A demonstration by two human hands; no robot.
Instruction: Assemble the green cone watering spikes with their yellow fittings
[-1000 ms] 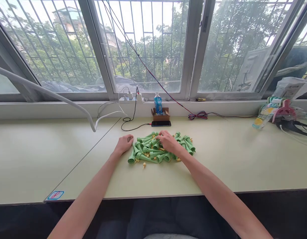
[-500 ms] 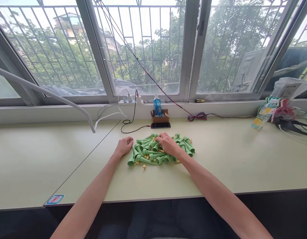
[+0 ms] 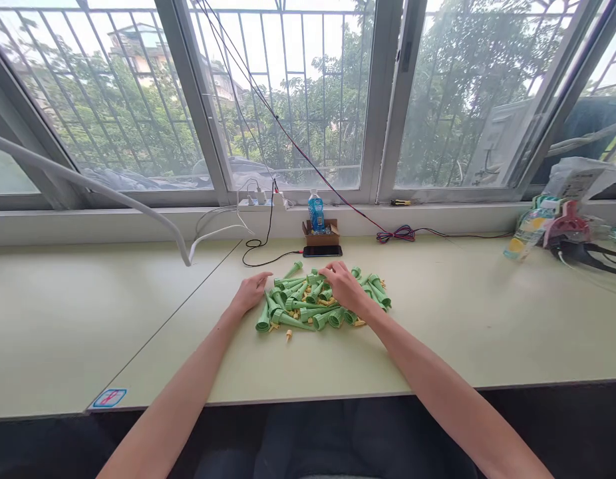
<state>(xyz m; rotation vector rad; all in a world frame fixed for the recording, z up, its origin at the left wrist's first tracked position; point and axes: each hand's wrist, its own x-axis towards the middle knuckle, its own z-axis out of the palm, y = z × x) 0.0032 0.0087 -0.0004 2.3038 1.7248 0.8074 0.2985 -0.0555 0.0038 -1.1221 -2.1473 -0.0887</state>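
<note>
the pile of green plastic cones (image 3: 298,307) lay on the table (image 3: 438,332), near the phone (image 3: 322,251). the left hand (image 3: 249,293) lay loose and open at the pile's left edge. the right hand (image 3: 344,286) sat on top, fingers bent down; if it gripped a cone could not be told.

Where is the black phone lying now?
In the head view, the black phone lies flat at the far middle of the table, in front of the cardboard box, beyond the pile of green cones.

Bright daylight floods through the window (image 3: 308,93); shadows soft; edges bend; focus sharp.
</note>
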